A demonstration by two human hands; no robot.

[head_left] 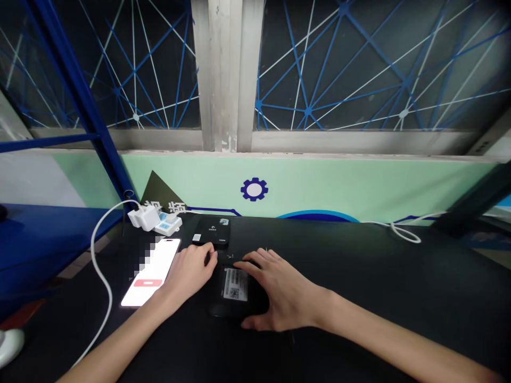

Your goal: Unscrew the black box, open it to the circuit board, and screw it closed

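A flat black device (221,308) with rounded corners lies on the black table, its white label (236,284) with a QR code facing up. My right hand (285,290) is spread around the device's right side, index finger over the far edge and thumb by the near right corner. My left hand (194,267) rests just beyond the device's far left corner, thumb and forefinger curled together; whatever is between them, if anything, is too small to tell. Tiny pale bits (230,256) lie between the hands. Beyond them sits a black box (211,231) with stickers.
A lit phone (154,271) lies left of my left forearm. Behind it are a white charger (144,217) and a power strip (167,224); a white cable (96,255) curves toward me. Another white cable (403,232) lies at the back right. The wall (319,186) bounds the table's far edge.
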